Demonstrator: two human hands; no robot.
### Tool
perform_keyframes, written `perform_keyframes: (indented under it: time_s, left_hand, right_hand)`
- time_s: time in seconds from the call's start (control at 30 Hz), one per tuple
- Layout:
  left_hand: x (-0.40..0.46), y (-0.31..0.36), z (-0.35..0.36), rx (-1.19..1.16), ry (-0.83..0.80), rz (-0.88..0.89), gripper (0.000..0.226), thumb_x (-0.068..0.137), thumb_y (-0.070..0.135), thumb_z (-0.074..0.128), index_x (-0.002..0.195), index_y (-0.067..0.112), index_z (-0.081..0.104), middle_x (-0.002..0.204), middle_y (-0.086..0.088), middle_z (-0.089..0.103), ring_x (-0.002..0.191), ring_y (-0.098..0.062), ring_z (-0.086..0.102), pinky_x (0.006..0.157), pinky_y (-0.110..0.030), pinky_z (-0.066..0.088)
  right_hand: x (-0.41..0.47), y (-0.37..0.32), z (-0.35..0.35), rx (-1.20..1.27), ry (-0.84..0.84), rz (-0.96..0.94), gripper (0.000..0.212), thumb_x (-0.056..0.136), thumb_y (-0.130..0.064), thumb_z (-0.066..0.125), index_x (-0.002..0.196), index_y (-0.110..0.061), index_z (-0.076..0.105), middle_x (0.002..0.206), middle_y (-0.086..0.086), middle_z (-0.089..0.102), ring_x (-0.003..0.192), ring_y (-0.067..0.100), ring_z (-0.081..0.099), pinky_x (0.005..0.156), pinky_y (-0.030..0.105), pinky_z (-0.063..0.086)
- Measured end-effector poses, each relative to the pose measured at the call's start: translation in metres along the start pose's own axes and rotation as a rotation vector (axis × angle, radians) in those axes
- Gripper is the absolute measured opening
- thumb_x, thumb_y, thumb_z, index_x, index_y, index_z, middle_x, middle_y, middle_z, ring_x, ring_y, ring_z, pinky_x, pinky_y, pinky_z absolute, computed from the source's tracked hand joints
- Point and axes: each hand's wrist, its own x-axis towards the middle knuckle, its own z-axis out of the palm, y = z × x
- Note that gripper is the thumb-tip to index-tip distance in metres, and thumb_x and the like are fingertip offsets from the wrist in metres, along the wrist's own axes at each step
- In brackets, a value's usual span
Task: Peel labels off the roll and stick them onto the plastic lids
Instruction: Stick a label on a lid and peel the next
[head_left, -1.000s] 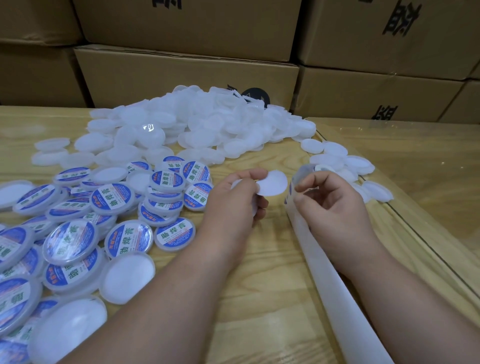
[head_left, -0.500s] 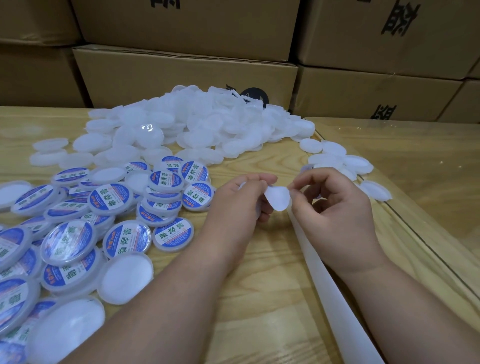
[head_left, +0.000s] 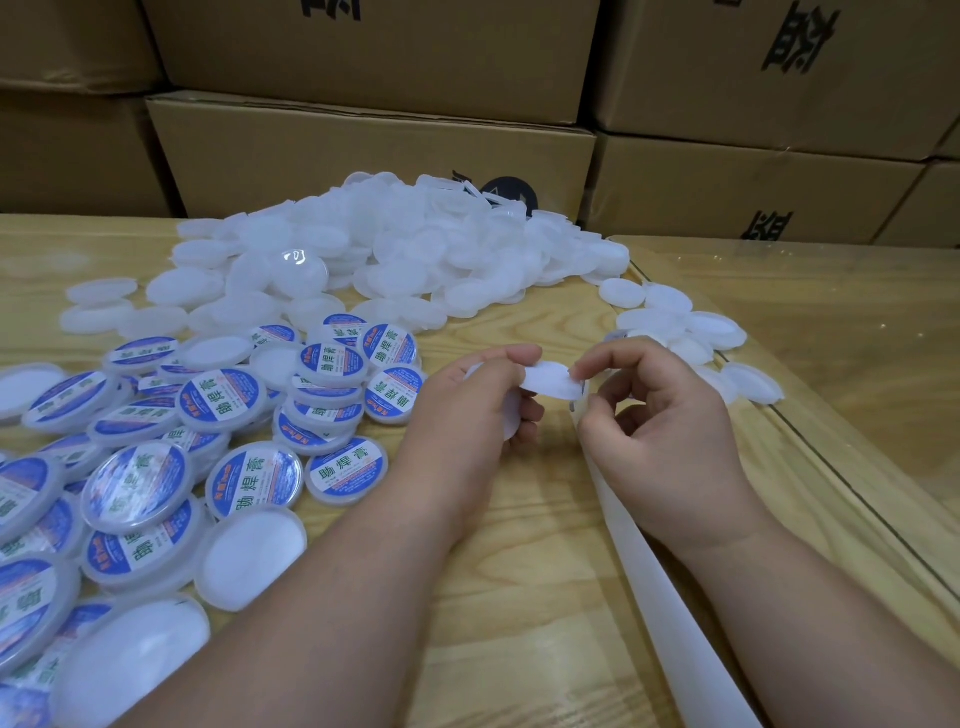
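A round white label, seen from its blank side, hangs between my two hands above the table. My left hand pinches its left edge with thumb and forefinger. A white lid sits mostly hidden under that hand's lower fingers. My right hand pinches the label's right edge with its fingertips. The white backing strip runs from under my right hand toward the bottom right. Blank white lids lie heaped at the back. Lids with blue labels are piled on the left.
Stacked cardboard boxes wall off the back of the wooden table. A few more blank lids lie to the right, beside a seam where a second tabletop starts.
The label was held by my left hand alone; my right hand left the strip's end and took its other edge. Both hands have drawn closer together.
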Motion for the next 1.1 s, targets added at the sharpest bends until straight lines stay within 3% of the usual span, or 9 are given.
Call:
perform_keyframes:
  time_s: [0.2, 0.33, 0.53, 0.63, 0.73, 0.87, 0.97, 1.1]
  left_hand:
    - [-0.001, 0.002, 0.0, -0.057, 0.012, -0.004, 0.023, 0.093, 0.006, 0.051, 0.097, 0.008, 0.074, 0.077, -0.005, 0.068, 0.056, -0.015, 0.057, 0.052, -0.026, 0.047]
    - [-0.001, 0.003, 0.001, -0.052, 0.002, -0.008, 0.024, 0.095, 0.005, 0.05, 0.097, 0.007, 0.074, 0.076, -0.005, 0.069, 0.057, -0.014, 0.057, 0.052, -0.025, 0.047]
    - [-0.004, 0.005, 0.002, -0.046, -0.039, 0.011, 0.02, 0.098, 0.021, 0.054, 0.102, 0.013, 0.073, 0.075, -0.006, 0.064, 0.057, -0.017, 0.057, 0.05, -0.026, 0.044]
    - [-0.008, 0.008, 0.0, -0.081, -0.09, 0.038, 0.029, 0.101, 0.029, 0.039, 0.105, 0.015, 0.064, 0.073, -0.009, 0.065, 0.053, -0.021, 0.055, 0.043, -0.023, 0.032]
    - [-0.011, 0.009, -0.002, -0.154, -0.099, 0.039, 0.028, 0.099, 0.022, 0.025, 0.098, 0.015, 0.052, 0.072, -0.017, 0.067, 0.051, -0.025, 0.057, 0.04, -0.02, 0.028]
    - [-0.008, 0.008, 0.0, -0.163, -0.074, -0.015, 0.023, 0.099, 0.014, 0.03, 0.094, 0.014, 0.052, 0.088, -0.02, 0.075, 0.067, -0.03, 0.068, 0.043, -0.025, 0.043]
    - [-0.005, 0.006, 0.0, -0.162, -0.067, -0.008, 0.025, 0.103, 0.012, 0.038, 0.1, 0.018, 0.062, 0.095, -0.011, 0.077, 0.089, -0.032, 0.073, 0.056, -0.032, 0.056]
    - [-0.004, 0.004, 0.001, -0.202, -0.065, 0.008, 0.036, 0.107, 0.018, 0.044, 0.088, 0.021, 0.075, 0.109, -0.009, 0.07, 0.091, -0.022, 0.073, 0.068, -0.036, 0.06]
  right_hand:
    - [-0.001, -0.003, -0.001, 0.0, -0.005, 0.029, 0.024, 0.08, -0.019, 0.065, 0.093, -0.04, 0.066, 0.082, -0.01, 0.065, 0.049, 0.009, 0.05, 0.05, 0.015, 0.04]
    - [0.0, -0.005, -0.001, 0.016, 0.01, 0.014, 0.029, 0.084, -0.008, 0.07, 0.091, -0.036, 0.065, 0.092, -0.017, 0.068, 0.065, 0.008, 0.057, 0.054, 0.013, 0.042]
    - [0.002, -0.005, 0.0, 0.153, 0.072, 0.048, 0.027, 0.081, -0.01, 0.072, 0.093, -0.034, 0.066, 0.086, -0.018, 0.07, 0.068, 0.0, 0.057, 0.061, 0.014, 0.047]
    - [0.006, -0.002, -0.002, 0.289, 0.121, 0.165, 0.025, 0.085, -0.006, 0.075, 0.095, -0.028, 0.069, 0.087, -0.014, 0.072, 0.073, 0.006, 0.062, 0.066, 0.019, 0.052]
    - [0.01, -0.001, -0.006, 0.438, 0.149, 0.316, 0.026, 0.091, -0.001, 0.072, 0.09, -0.026, 0.07, 0.087, -0.005, 0.073, 0.073, 0.017, 0.062, 0.054, 0.023, 0.048]
    - [0.013, 0.0, -0.01, 0.557, 0.146, 0.417, 0.019, 0.093, -0.001, 0.069, 0.095, -0.02, 0.069, 0.074, 0.003, 0.066, 0.064, 0.024, 0.058, 0.045, 0.024, 0.042]
    - [0.014, 0.003, -0.01, 0.592, 0.124, 0.458, 0.016, 0.093, -0.005, 0.069, 0.098, -0.02, 0.069, 0.063, 0.002, 0.057, 0.05, 0.016, 0.051, 0.048, 0.026, 0.041]
    - [0.014, 0.005, -0.009, 0.616, 0.051, 0.452, 0.02, 0.086, -0.008, 0.074, 0.103, -0.017, 0.069, 0.059, -0.004, 0.055, 0.046, 0.01, 0.042, 0.047, 0.023, 0.038]
